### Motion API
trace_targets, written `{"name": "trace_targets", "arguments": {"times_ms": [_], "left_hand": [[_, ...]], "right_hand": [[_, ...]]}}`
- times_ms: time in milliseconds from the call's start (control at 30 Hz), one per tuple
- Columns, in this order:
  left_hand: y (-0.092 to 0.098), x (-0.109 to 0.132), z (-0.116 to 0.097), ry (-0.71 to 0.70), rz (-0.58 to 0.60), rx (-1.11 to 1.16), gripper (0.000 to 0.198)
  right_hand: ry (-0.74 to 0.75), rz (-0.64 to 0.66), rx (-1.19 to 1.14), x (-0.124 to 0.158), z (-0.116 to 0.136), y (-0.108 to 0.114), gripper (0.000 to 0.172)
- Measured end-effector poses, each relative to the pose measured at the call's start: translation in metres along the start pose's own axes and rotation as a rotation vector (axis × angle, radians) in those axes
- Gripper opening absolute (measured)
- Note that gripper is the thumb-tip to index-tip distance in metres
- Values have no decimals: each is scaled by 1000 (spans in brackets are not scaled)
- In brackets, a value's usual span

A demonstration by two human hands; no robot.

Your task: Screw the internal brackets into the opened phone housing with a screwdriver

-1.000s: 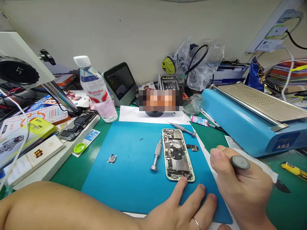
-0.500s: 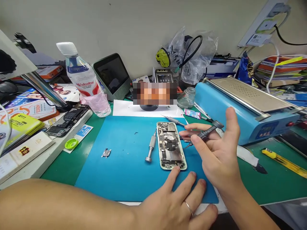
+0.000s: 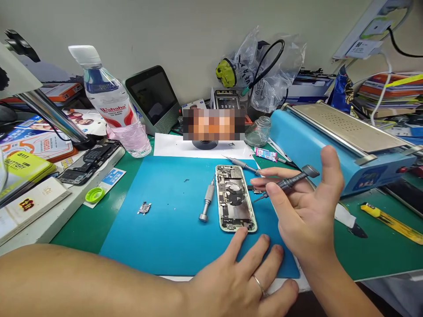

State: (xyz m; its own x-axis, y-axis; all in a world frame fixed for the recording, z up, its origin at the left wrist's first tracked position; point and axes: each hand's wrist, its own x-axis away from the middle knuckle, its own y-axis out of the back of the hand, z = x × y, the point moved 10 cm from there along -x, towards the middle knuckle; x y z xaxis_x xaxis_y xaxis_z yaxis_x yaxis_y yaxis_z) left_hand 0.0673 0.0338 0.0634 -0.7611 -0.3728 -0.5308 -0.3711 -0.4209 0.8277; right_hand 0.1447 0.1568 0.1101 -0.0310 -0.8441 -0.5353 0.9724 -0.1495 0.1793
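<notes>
An opened phone (image 3: 235, 197) with bare circuitry lies on a blue mat (image 3: 172, 220). My left hand (image 3: 244, 277) rests flat on the mat, fingers spread, with one fingertip touching the phone's near end. My right hand (image 3: 304, 207) pinches a grey screwdriver (image 3: 291, 180) between thumb and fingers, its tip near the phone's right edge; the little finger sticks up. A second screwdriver (image 3: 207, 202) lies left of the phone, and a third screwdriver (image 3: 243, 165) lies just behind it. A small loose part (image 3: 144, 207) sits on the mat's left.
A blue heating machine (image 3: 333, 136) stands at right, a yellow utility knife (image 3: 390, 222) in front of it. A water bottle (image 3: 114, 108), a small screen (image 3: 150, 99), a glass jar (image 3: 259, 131) and a plastic bag (image 3: 261, 75) line the back. Boxes, another opened phone (image 3: 87, 163) and a green cap (image 3: 94, 194) lie at left.
My right hand rose from the table's right side and brought the screwdriver over to the phone's right edge. The left hand stayed put; the view shifted slightly.
</notes>
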Motion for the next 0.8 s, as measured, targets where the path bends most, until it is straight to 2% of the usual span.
{"name": "trace_targets", "arguments": {"times_ms": [233,400,633,800], "left_hand": [[-3,-2,1,-14,75,23,35],[-2,-3,0,-29,86,34,35],[-2,-2,-1,-15,44,-13,33],[3,-3,2,0,-19,-46,32]], "right_hand": [[-1,20,-4,2,-3,-1,80],[15,42,5,4,-4,-2,80],[-3,43,3,5,-2,-2,71],[-76,72,-53,7,-9,-5,67]]}}
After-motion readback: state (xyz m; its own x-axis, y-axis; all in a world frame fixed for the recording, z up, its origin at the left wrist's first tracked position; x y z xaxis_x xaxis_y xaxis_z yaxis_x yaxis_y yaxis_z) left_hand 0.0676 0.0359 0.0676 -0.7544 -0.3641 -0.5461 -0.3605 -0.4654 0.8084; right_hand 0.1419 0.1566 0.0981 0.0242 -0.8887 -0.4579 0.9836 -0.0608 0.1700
